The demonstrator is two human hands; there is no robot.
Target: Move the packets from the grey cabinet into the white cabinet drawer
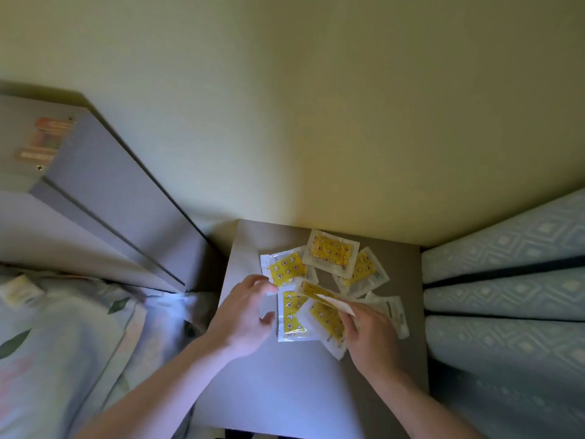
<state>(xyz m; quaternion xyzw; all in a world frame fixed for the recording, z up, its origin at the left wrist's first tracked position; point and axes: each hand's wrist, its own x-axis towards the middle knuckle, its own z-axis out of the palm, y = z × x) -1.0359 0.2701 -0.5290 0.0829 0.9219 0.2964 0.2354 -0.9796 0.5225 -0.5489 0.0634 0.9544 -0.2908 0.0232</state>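
— Between my two hands, what's lying there?

— On the grey cabinet (316, 391) top, several yellow packets (331, 251) are fanned out, some overlapping. I judge they're spread loose so each can be picked off singly.

— Your right hand?

— My right hand (373, 331) pinches one packet (319, 296) by its near end, lifted at a tilt above the others, probably to start a stack for carrying.

— And the left?

— My left hand (245, 315) hovers just left of the pile, fingers loosely curled, holding nothing; it looks ready to gather the next packet beside it.

— The white cabinet drawer?

— I can't pick out an open drawer. A pale cabinet (104, 198) stands further left of that hand; bedding (57, 343) lies near it.
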